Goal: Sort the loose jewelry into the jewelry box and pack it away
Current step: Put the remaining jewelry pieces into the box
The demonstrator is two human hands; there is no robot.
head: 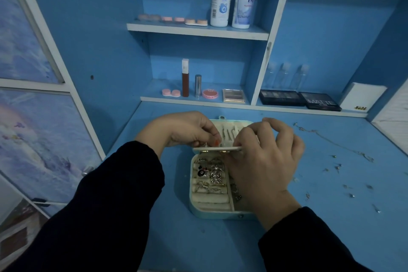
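Observation:
A small pale-green jewelry box (196, 211) lies open on the blue desk, its cream ring rolls holding several rings and charms (212, 174). Its lid (229, 125) lies open at the back. A cream earring panel (217, 149) stands edge-on across the middle of the box. My left hand (187, 128) pinches something small at the panel's left part. My right hand (262, 157) grips the panel's right end and covers the right side of the box. Loose small earrings (337, 166) and a thin chain (331, 141) lie on the desk to the right.
Shelves behind the box hold lens cases (171, 93), a lip-gloss tube (185, 77), a pink compact (210, 93), dark eyeshadow palettes (280, 97) and two solution bottles (220, 0). A white box (362, 97) stands at far right. A cabinet door is on the left.

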